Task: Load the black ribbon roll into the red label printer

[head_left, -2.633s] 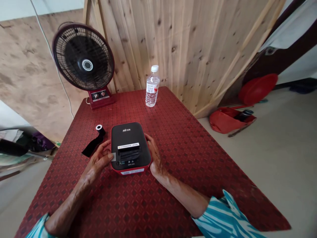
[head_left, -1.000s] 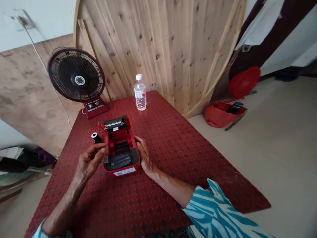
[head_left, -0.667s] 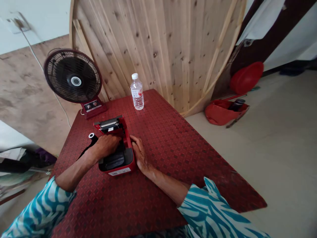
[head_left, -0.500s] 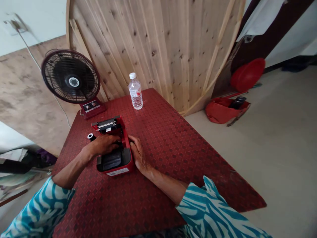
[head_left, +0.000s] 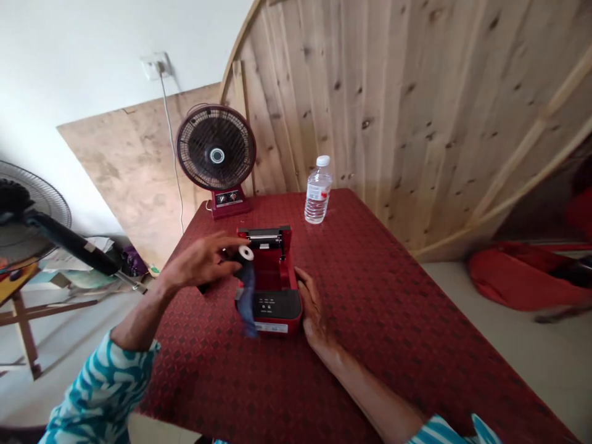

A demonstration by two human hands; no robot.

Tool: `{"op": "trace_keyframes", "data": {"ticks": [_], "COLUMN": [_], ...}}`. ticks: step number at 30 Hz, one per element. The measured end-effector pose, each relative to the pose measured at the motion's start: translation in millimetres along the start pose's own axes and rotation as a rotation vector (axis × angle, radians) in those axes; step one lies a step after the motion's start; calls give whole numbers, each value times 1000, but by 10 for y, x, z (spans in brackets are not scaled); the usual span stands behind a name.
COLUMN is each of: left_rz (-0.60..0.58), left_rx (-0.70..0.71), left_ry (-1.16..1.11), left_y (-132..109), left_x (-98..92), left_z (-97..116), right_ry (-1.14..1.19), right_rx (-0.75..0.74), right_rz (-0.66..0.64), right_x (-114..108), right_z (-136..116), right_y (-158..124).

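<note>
A small red and black printer (head_left: 276, 303) sits on the red table (head_left: 370, 320) with its lid swung up and its red well showing. My left hand (head_left: 198, 264) hovers just left of the open well, fingers pinched on a small roll with a white core (head_left: 245, 253); a dark strip (head_left: 248, 301) hangs down from it, blurred. My right hand (head_left: 313, 305) rests flat against the printer's right side, fingers stretched along it.
A red desk fan (head_left: 216, 149) stands at the table's back left, a clear water bottle (head_left: 317, 191) at the back middle. Wooden boards lean behind the table. A red bag (head_left: 518, 280) lies on the floor at right, a standing fan (head_left: 23, 216) at far left.
The printer lid was opened. My left hand went into the well, then took up the roll that lay left of the printer and now holds it beside the well. My view swung left.
</note>
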State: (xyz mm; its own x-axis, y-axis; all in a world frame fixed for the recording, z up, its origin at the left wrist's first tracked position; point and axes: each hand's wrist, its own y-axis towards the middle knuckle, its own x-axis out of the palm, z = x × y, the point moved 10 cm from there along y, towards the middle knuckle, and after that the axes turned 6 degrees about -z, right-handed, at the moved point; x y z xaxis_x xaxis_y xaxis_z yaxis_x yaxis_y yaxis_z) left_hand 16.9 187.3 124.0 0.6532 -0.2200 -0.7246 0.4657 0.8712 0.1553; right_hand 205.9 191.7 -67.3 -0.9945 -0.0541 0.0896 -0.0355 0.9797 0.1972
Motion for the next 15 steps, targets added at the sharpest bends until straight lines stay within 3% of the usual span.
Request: {"op": "trace_keyframes", "data": {"ticks": [4, 7, 9, 12, 15], "left_rz": [344, 533, 585, 535, 473], "left_rx": [-172, -210, -264, -351, -398], "left_ry": [-360, -364, -355, -320, -289], "left_y": [-377, -557, -593, -530, -465], "left_x": [-807, -1131, -1125, -854, -543], "left_z": [-615, -1117, -1464, -1898, -2169], "right_ry": [-2, -13, -17, -15, -2], "right_rx": [16, 7, 18, 55, 47], "right_rz": [-11, 15, 17, 7, 14], "right_x": [9, -11, -12, -8, -18], "right_z": [-13, -6, 25, 86, 97], "right_y": [-32, -32, -28, -24, -24]}}
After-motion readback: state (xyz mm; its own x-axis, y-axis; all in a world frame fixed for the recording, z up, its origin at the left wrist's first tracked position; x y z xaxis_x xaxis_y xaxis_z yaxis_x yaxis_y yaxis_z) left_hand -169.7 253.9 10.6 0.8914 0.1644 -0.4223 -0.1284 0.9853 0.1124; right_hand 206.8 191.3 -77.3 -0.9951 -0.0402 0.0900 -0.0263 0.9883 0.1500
